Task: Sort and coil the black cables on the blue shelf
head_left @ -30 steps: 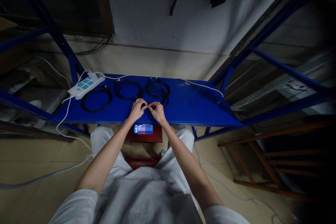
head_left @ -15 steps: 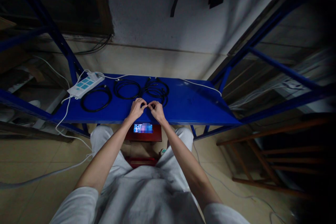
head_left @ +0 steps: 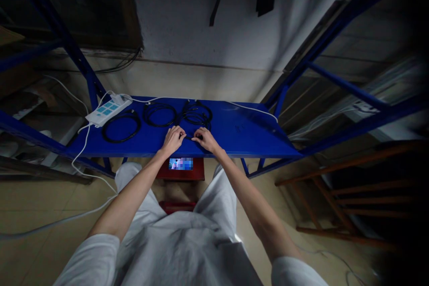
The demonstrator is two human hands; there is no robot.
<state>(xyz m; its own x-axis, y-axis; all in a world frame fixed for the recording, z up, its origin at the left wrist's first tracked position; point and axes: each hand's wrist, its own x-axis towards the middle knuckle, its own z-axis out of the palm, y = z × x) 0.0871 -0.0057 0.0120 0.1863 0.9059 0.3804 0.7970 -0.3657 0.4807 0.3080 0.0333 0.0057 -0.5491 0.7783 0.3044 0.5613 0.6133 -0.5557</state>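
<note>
My left hand (head_left: 173, 138) and my right hand (head_left: 206, 139) rest near the front edge of a blue metal shelf (head_left: 241, 136), fingers curled and pinched on a thin black cable (head_left: 190, 136) stretched between them. Just behind the hands lies a bundle of coiled black cable (head_left: 197, 114). Two more black cable coils, one (head_left: 160, 114) in the middle and one (head_left: 121, 126) at the left, lie flat on the shelf.
A white power strip (head_left: 107, 109) with a white cord (head_left: 85, 143) sits at the shelf's left back corner. A white cable (head_left: 254, 109) runs along the back right. Below the shelf a lit phone (head_left: 181, 163) lies on a red stool (head_left: 182, 172). Wooden chair (head_left: 335, 196) at right.
My hands have moved slightly apart and lower toward the shelf's front edge, the right hand shifting right. The view has tilted a little.
</note>
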